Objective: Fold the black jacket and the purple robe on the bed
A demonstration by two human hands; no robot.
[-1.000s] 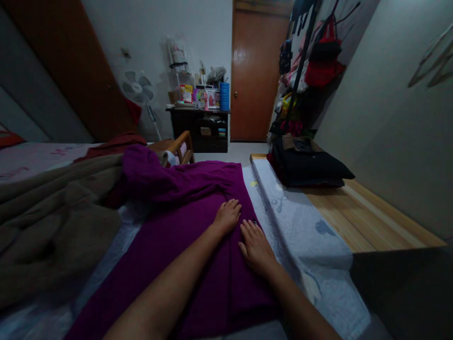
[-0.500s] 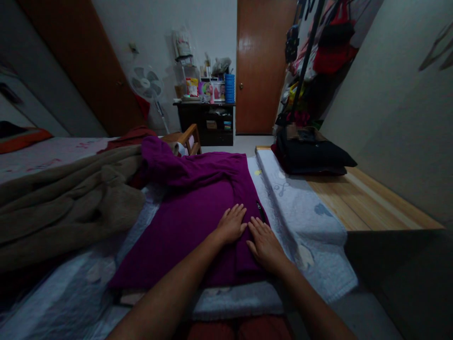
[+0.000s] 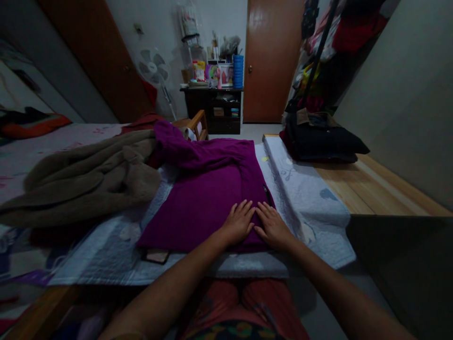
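Observation:
A purple garment (image 3: pixel 208 198) lies spread on a pale patterned quilt (image 3: pixel 304 198), its right side folded inward and a sleeve bunched at the far left. Near its right edge shows a dark zipper (image 3: pixel 267 192). My left hand (image 3: pixel 240 221) rests flat on the folded part, fingers stretched forward. Close beside it, my right hand (image 3: pixel 272 225) also presses flat on the cloth by the right edge. Neither hand grips anything. From under the garment's near left corner sticks out a flat, dark-edged object (image 3: pixel 155 256), perhaps a phone.
A brown fleece garment (image 3: pixel 88 184) lies heaped on the left. Folded dark clothes (image 3: pixel 322 141) are stacked on a wooden board (image 3: pixel 354 189) at right. Farther back stand a white fan (image 3: pixel 154 68), a dark cabinet (image 3: pixel 198 106) and a wooden chair (image 3: pixel 198 123).
Both hands have slid nearer to the garment's front edge and still lie flat on it. The camera view has tilted down, bringing my legs and the quilt's front edge into sight.

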